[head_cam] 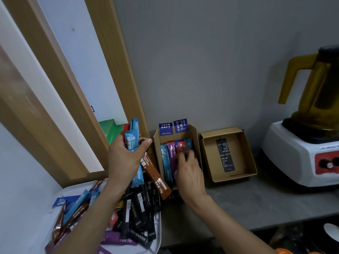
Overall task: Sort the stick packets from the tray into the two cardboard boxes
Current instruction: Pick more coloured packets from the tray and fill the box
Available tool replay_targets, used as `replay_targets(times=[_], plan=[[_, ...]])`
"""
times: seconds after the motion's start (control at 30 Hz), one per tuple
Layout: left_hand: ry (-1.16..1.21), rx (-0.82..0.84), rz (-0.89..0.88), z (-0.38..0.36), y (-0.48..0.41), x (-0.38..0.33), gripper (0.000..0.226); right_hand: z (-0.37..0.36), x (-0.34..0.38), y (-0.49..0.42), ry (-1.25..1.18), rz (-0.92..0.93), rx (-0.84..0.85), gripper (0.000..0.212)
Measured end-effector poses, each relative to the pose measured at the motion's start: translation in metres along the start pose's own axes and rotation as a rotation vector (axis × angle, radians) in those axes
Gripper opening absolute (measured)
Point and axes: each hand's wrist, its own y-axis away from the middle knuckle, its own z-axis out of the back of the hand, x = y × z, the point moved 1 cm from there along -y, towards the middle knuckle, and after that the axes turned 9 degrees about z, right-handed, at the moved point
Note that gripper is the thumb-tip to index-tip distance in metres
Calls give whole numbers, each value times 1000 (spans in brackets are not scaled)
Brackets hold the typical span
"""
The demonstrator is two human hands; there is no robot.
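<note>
My left hand is raised over the tray and grips a bunch of stick packets: light blue ones and a brown caramel latte one. My right hand reaches into the left cardboard box, its blurred fingers on a red packet standing among blue and purple packets. The right cardboard box holds two black packets lying flat. The white tray at the lower left is heaped with several black, blue, brown and purple packets.
A white blender base with a yellow jug stands at the right on the grey counter. A green bag leans by the wooden window frame behind my left hand. The grey wall is close behind the boxes.
</note>
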Motion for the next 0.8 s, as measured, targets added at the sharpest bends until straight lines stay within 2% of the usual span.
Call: replay_targets(times=[0.1, 0.23, 0.43, 0.67, 0.8], plan=[[-21, 5, 7, 3, -1, 4, 33, 9, 5, -33, -9, 108, 10, 50], [-28, 1, 20, 8, 2, 8, 36, 11, 7, -67, 37, 76, 128, 41], [-19, -12, 30, 14, 7, 9, 27, 7, -2, -71, -8, 106, 146, 39], [-22, 11, 21, 9, 5, 8, 31, 12, -5, -65, -44, 191, 8, 27], [-19, 21, 20, 6, 5, 4, 26, 21, -5, -61, -31, 217, -7, 24]])
